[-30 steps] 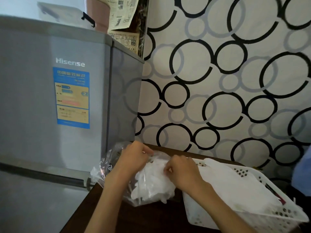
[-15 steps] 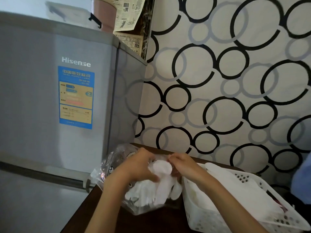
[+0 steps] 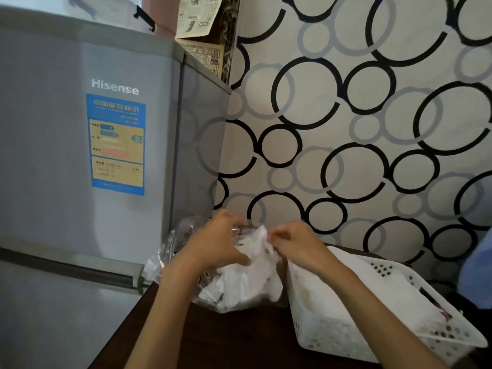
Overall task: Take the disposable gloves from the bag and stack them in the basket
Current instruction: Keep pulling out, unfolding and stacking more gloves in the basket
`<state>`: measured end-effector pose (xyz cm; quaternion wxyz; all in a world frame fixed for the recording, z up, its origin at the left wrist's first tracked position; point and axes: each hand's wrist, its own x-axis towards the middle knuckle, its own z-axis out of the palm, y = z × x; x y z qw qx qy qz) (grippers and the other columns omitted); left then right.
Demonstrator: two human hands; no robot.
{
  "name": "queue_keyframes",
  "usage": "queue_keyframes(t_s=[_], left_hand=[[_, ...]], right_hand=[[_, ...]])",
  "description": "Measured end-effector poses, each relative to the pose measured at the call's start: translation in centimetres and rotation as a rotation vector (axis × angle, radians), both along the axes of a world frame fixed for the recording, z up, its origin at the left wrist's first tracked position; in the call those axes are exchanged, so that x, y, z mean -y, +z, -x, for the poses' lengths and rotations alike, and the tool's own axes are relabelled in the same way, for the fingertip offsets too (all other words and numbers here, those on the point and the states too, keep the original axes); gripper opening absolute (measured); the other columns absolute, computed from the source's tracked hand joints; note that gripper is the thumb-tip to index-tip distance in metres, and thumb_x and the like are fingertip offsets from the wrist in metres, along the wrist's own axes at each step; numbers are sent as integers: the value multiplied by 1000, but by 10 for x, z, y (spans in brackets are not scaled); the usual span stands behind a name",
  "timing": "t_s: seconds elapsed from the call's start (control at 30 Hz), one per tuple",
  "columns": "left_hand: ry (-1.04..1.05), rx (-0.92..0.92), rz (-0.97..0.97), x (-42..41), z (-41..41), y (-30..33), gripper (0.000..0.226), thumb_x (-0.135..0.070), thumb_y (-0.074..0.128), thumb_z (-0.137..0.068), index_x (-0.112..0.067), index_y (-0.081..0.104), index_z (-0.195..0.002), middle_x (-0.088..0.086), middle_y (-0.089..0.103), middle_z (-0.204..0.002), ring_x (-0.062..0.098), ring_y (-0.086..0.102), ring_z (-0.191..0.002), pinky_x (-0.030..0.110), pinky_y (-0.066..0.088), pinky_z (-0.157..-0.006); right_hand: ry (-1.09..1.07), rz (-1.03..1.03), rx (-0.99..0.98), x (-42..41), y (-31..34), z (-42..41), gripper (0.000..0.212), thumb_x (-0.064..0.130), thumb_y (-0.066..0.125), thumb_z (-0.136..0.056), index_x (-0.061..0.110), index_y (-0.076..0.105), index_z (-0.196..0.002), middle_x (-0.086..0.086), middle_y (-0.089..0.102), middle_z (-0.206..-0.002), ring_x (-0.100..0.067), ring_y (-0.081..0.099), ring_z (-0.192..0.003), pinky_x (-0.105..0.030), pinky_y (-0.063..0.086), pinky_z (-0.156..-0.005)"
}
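Gloves [image 3: 247,275] pinched between both hands.

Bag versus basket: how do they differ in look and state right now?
The bag is clear, crumpled film, held by the left hand; the basket is rigid white plastic with holes, standing free. The bag lies left on the table, the basket right. Both hold white gloves.

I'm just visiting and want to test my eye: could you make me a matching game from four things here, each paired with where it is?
Things:
1. fridge
2. basket
3. bag
4. newspaper

Places:
A. lower right, on the dark table
B. between the hands
C. tall, at the left
D. top, above the fridge

Pairs: 1-C, 2-A, 3-B, 4-D
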<state>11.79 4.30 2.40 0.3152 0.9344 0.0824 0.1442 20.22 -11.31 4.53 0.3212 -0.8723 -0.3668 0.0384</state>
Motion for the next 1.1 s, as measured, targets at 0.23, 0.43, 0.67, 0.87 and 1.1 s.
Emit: queue_keyframes(t_s=[0.23,0.43,0.67,0.87,1.1], left_hand=[[93,2,26,12,-3,-1,97,-52,83,-61,-18,38,-139,-3,28,-138,19,50,-115,38,45,-99],[208,96,-19,11,-8,-4,73,-34,83,-70,-18,48,-132,-6,38,-133,17,58,-104,37,50,-89],[192,50,-34,2,-8,-6,64,-19,81,-71,-22,52,-128,-6,42,-132,16,61,-101,41,52,-89],[140,75,55,0,-7,-4,58,-24,80,-72,-26,59,-126,-6,47,-127,16,61,-100,43,51,-91],[115,83,72,-4,-13,-10,19,-26,71,-81,-20,71,-99,1,68,-98,20,66,-81,44,57,-78]], right_hand=[[42,-104,-146,-9,10,13,22,20,39,-100,21,61,-99,8,59,-78,-8,58,-75,-19,45,-66],[-86,-173,-174,-12,14,7,29,28,28,-99,14,46,-80,-6,55,-83,-19,51,-76,-28,39,-64],[-31,-163,-70,-4,19,-2,17,13,68,-85,18,52,-88,-6,62,-95,-22,66,-82,-30,57,-70],[2,-82,-75,-1,37,-12,34,12,68,-84,21,57,-115,1,61,-111,-14,61,-95,-33,54,-84],[58,-371,-340,2,42,-13,24,18,60,-92,18,57,-115,1,68,-103,-13,65,-93,-25,52,-78]])
